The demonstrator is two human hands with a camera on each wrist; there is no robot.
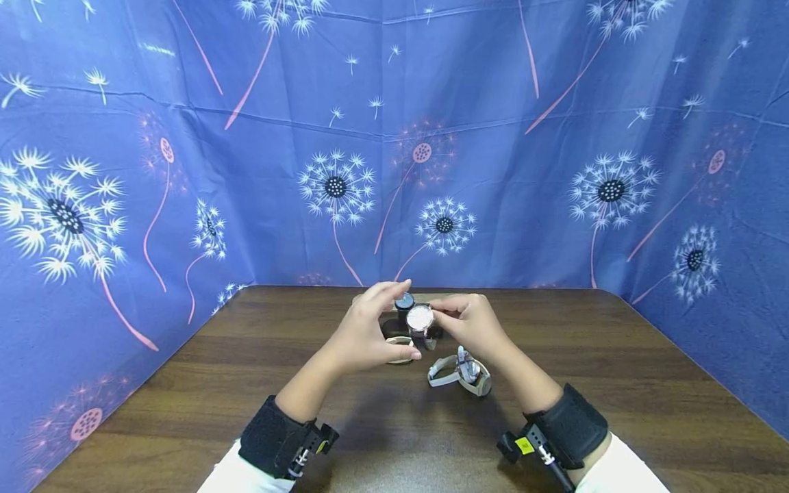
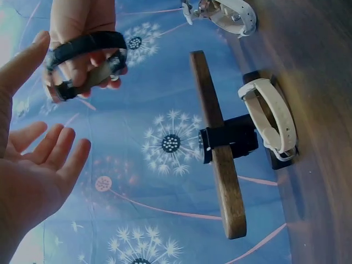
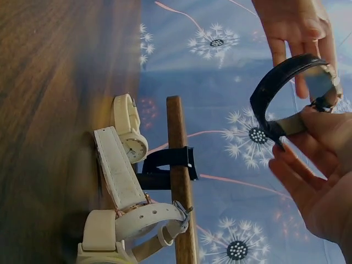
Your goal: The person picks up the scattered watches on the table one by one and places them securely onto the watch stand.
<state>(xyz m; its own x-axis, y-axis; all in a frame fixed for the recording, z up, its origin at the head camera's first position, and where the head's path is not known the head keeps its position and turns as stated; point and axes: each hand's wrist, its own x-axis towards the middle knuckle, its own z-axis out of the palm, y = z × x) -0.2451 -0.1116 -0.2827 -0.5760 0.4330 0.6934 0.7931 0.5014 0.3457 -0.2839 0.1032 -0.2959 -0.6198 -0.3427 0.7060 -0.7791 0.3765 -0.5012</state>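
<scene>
White shows on the dial of the held watch [image 1: 420, 317], raised above the desk [image 1: 203, 404] near the middle of its far edge, its dark strap closed into a loop. Of the hands, the right [image 1: 471, 322] pinches this watch between thumb and fingers at the case, while the left [image 1: 366, 329] is spread wide just beside it, thumb and fingers well apart, holding nothing. Behind them stands a wooden bar [image 2: 234, 212] on a dark base [image 2: 281, 164]; a black watch [image 1: 404, 301] is already strapped round the bar. Just beside the base is a cream watch [image 3: 133, 147], and nearer the front edge, below the right hand, two pale watches [image 1: 468, 370] lie close together. Judging by this, work is early: one watch is on the bar, one in hand and off it, and the three light ones remain off the bar too.
</scene>
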